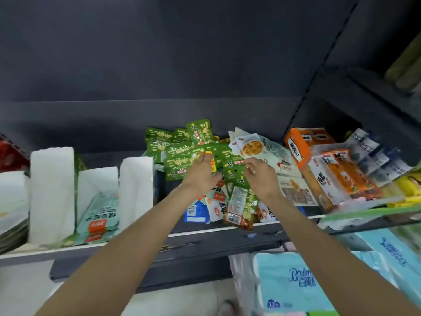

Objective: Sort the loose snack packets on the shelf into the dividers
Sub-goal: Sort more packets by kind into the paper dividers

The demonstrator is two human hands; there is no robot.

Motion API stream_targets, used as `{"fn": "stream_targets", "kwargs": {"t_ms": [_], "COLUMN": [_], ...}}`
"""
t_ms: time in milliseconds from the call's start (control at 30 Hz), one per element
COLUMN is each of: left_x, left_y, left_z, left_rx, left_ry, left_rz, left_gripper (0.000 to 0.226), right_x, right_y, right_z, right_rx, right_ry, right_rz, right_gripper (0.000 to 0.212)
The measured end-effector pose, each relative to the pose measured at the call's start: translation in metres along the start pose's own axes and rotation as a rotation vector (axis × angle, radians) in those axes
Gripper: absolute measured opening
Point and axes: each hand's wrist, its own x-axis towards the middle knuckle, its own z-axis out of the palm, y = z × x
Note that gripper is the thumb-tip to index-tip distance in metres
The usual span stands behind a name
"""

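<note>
Clearly the green packets [182,156] lie heaped in the middle of the shelf [205,233], right of the white dividers [136,181], probably waiting to be sorted. Both arms reach forward. The left hand [201,176] lies flat on the heap, fingers straight; the right hand [259,176] pinches a green packet's edge.

Shop: dark retail shelf [205,245] w/ white dividers [52,192], snack packets [180,156], boxed goods [303,144], tissue packs [293,281].
</note>
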Motion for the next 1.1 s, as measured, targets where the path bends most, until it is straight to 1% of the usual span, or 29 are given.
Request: {"fn": "stream_targets", "kwargs": {"t_ms": [100,200,267,333,400,433,500,567,633,667,700,767,800,833,867,900,933,967,1033,1067,1100], "left_x": [0.027,0.044,0.051,0.054,0.056,0.056,0.056,0.053,0.050,0.049,0.048,0.044,0.043,0.042,0.040,0.037,0.034,0.030,0.019,0.011,0.003], "left_y": [0.003,0.000,-0.002,0.000,0.004,0.005,0.006,0.012,0.025,0.033,0.043,0.062,0.066,0.068,0.068,0.068,0.063,0.057,0.043,0.037,0.030], "left_z": [0.022,0.038,0.048,0.056,0.061,0.062,0.062,0.060,0.055,0.050,0.042,0.028,0.021,0.016,0.012,0.007,0.004,-0.001,-0.012,-0.020,-0.026], "left_rx": [0.138,0.297,0.333,0.322,0.309,0.289,0.211,0.114,-0.029,-0.181,-0.412,-0.948,-1.109,-1.176,-1.182,-1.168,-1.142,-1.147,-1.212,-1.260,-1.303], "left_ry": [-0.061,-0.112,-0.175,-0.235,-0.251,-0.243,-0.196,-0.065,0.142,0.205,0.219,0.147,0.133,0.159,0.219,0.290,0.354,0.401,0.463,0.487,0.497], "left_rz": [-0.070,-0.113,-0.163,-0.220,-0.247,-0.256,-0.278,-0.296,-0.283,-0.285,-0.295,-0.399,-0.451,-0.490,-0.520,-0.559,-0.593,-0.612,-0.598,-0.561,-0.527], "left_gripper": [0.073,0.080,0.082,0.082,0.082,0.081,0.076,0.065,0.047,0.045,0.052,0.076,0.072,0.054,0.028,0.007,0.005,0.006,0.024,0.030,0.032], "right_x": [0.033,0.058,0.068,0.073,0.072,0.071,0.069,0.067,0.063,0.059,0.054,0.041,0.034,0.028,0.022,0.016,0.011,0.007,0.003,0.002,0.002], "right_y": [0.042,0.063,0.068,0.068,0.066,0.065,0.064,0.063,0.060,0.058,0.055,0.048,0.045,0.042,0.038,0.034,0.026,0.019,-0.002,-0.014,-0.024], "right_z": [-0.008,-0.004,0.002,0.008,0.012,0.013,0.007,-0.006,-0.019,-0.024,-0.028,-0.028,-0.025,-0.021,-0.018,-0.014,-0.014,-0.011,-0.010,-0.009,-0.005], "right_rx": [-0.089,-0.095,-0.132,-0.221,-0.360,-0.416,-0.468,-0.443,-0.367,-0.303,-0.225,-0.079,-0.031,0.027,0.103,0.190,0.278,0.367,0.588,0.729,0.885], "right_ry": [-0.066,-0.106,-0.171,-0.275,-0.349,-0.363,-0.357,-0.277,-0.200,-0.168,-0.149,-0.158,-0.189,-0.210,-0.223,-0.225,-0.219,-0.214,-0.204,-0.216,-0.254], "right_rz": [0.090,0.122,0.121,0.089,0.048,0.026,-0.038,-0.128,-0.189,-0.217,-0.268,-0.443,-0.513,-0.550,-0.544,-0.493,-0.409,-0.292,-0.018,0.106,0.210], "right_gripper": [0.051,0.069,0.080,0.088,0.088,0.083,0.065,0.050,0.048,0.051,0.055,0.063,0.061,0.054,0.045,0.039,0.039,0.044,0.061,0.065,0.060]}}
